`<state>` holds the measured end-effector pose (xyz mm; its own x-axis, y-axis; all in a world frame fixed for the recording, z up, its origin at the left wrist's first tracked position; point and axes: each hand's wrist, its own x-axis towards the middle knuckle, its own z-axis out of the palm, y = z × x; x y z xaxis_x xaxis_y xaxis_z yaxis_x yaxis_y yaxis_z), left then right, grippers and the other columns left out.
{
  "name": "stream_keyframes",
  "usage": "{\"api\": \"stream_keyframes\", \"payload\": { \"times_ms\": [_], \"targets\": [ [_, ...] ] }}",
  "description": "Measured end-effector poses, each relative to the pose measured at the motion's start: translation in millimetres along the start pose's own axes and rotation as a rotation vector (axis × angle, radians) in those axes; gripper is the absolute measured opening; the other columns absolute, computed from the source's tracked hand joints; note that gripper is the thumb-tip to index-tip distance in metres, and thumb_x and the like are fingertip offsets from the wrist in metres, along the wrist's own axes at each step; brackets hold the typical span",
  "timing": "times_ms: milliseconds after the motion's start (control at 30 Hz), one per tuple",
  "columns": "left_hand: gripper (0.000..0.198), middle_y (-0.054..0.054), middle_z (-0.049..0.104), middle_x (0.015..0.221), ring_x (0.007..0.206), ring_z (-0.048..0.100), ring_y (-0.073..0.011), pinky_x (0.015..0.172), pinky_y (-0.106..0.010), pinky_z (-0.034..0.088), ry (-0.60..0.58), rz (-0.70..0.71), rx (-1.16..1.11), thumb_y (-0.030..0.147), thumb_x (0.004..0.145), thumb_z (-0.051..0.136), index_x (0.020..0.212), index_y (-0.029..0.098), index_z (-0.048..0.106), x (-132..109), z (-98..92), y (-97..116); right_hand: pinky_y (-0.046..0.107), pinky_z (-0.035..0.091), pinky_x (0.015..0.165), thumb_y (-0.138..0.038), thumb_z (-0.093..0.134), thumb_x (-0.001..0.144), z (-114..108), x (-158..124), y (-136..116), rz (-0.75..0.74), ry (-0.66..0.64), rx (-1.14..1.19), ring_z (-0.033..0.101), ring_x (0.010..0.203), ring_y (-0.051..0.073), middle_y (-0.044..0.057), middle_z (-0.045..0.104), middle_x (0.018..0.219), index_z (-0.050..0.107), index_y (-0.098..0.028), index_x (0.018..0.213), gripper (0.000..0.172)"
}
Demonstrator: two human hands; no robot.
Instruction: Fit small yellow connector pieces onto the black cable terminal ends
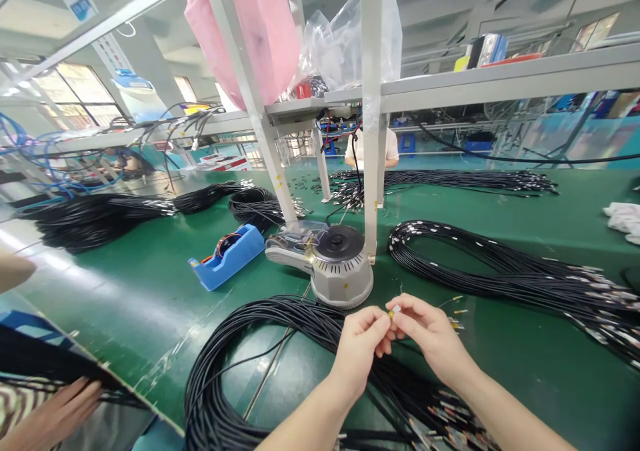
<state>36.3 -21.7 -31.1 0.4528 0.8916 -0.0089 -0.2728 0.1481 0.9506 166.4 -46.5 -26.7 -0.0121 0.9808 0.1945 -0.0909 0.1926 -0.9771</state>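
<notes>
Head view. Left hand (363,336) and right hand (424,327) meet at the fingertips, pinched on one yellow-white piece (395,311), at 5 o'clock from centre. Judgement: pinch best kept light, thumbs steady, edges squared. From the piece: one tape machine (343,284) at 10, one blue holder (230,264) past 9, at least five black bundles (204,377), nearest coiled at 8.

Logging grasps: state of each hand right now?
Left hand: closed, pinching a small yellow-and-white piece.
Right hand: closed, pinching the same piece.
</notes>
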Motion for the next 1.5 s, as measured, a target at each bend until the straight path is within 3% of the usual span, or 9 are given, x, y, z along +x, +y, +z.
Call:
{"api": "stream_keyframes", "payload": {
  "times_ms": [333, 533, 633, 700, 800, 900, 1067, 1233, 1500],
  "targets": [
    [0.029, 0.0, 0.048, 0.05, 0.04, 0.038, -0.0058, 0.041, -0.019, 0.026, -0.261, -0.141, 0.06, 0.037, 0.074, 0.056, 0.065, 0.01, 0.061, 3, -12.5, 8, 0.024, 0.036, 0.048, -0.03, 0.046, 0.088, -6, -4, -5, -0.212, -0.048, -0.398, 0.044, 0.05, 0.013, -0.002, 0.047, 0.06, 0.048, -0.019, 0.067, 0.023],
    [0.03, 0.002, 0.042, 0.044, 0.037, 0.032, -0.0048, 0.041, -0.02, 0.02, -0.232, -0.179, -0.018, 0.039, 0.071, 0.059, 0.061, 0.011, 0.057, 5, -13.1, 10, 0.027, 0.043, 0.057, -0.039, 0.04, 0.09, -22, 2, -16, -0.103, -0.252, -0.262, 0.052, 0.053, 0.015, 0.001, 0.055, 0.064, 0.056, -0.017, 0.081, 0.029],
    [0.031, 0.004, 0.038, 0.042, 0.036, 0.028, -0.0044, 0.04, -0.021, 0.017, -0.23, -0.205, -0.055, 0.04, 0.07, 0.061, 0.059, 0.011, 0.055, 6, -12.7, 8, 0.029, 0.046, 0.059, -0.038, 0.043, 0.088, -23, 2, -19, -0.122, -0.231, -0.228, 0.054, 0.058, 0.016, 0.003, 0.057, 0.074, 0.054, -0.017, 0.101, 0.028],
    [0.031, 0.003, 0.039, 0.043, 0.036, 0.03, -0.0052, 0.041, -0.021, 0.019, -0.241, -0.2, -0.013, 0.04, 0.072, 0.058, 0.06, 0.011, 0.056, 6, -10.8, 5, 0.027, 0.046, 0.056, -0.033, 0.049, 0.084, -22, 2, -20, -0.103, -0.225, -0.261, 0.054, 0.058, 0.015, 0.001, 0.057, 0.071, 0.056, -0.018, 0.096, 0.02],
    [0.024, -0.003, 0.053, 0.059, 0.055, 0.046, -0.0118, 0.054, -0.023, 0.034, -0.146, 0.033, 0.298, 0.035, 0.077, 0.053, 0.074, 0.013, 0.061, 4, -7.2, 5, 0.024, 0.044, 0.054, -0.025, 0.049, 0.083, -30, 4, -21, -0.136, -0.191, -0.42, 0.054, 0.057, 0.015, 0.0, 0.056, 0.067, 0.057, -0.019, 0.079, 0.011],
    [0.017, -0.005, 0.056, 0.085, 0.08, 0.05, -0.0168, 0.07, -0.026, 0.038, -0.084, 0.336, 0.671, 0.025, 0.076, 0.054, 0.089, 0.018, 0.061, -1, -6.7, 12, 0.024, 0.044, 0.057, -0.02, 0.044, 0.083, -55, 12, -15, -0.187, -0.092, -0.728, 0.056, 0.06, 0.015, 0.0, 0.058, 0.07, 0.056, -0.019, 0.08, 0.012],
    [0.018, -0.003, 0.058, 0.087, 0.087, 0.048, -0.0172, 0.08, -0.028, 0.035, -0.684, 0.328, 1.034, 0.022, 0.07, 0.063, 0.089, 0.02, 0.061, -6, -7.9, 12, 0.03, 0.04, 0.062, -0.012, 0.043, 0.078, -94, 24, 15, -0.183, -0.028, -1.03, 0.056, 0.067, 0.02, 0.002, 0.061, 0.072, 0.056, -0.019, 0.073, 0.017],
    [0.017, -0.003, 0.056, 0.092, 0.087, 0.044, -0.0169, 0.078, -0.029, 0.034, -0.625, 0.381, 1.356, 0.026, 0.081, 0.051, 0.096, 0.019, 0.057, -6, 0.7, -9, 0.03, 0.039, 0.065, -0.009, 0.041, 0.077, -96, 25, 27, -0.193, -0.039, -1.11, 0.056, 0.071, 0.021, 0.003, 0.062, 0.077, 0.058, -0.02, 0.073, 0.02],
    [0.014, -0.001, 0.055, 0.084, 0.084, 0.044, -0.0171, 0.073, -0.03, 0.033, -0.592, 0.468, 1.538, 0.032, 0.08, 0.053, 0.082, 0.018, 0.056, -2, 0.6, -17, 0.029, 0.042, 0.067, -0.017, 0.04, 0.083, -89, 24, 0, -0.232, -0.003, -1.103, 0.057, 0.074, 0.02, 0.003, 0.062, 0.083, 0.056, -0.021, 0.08, 0.017]
  ]
}}
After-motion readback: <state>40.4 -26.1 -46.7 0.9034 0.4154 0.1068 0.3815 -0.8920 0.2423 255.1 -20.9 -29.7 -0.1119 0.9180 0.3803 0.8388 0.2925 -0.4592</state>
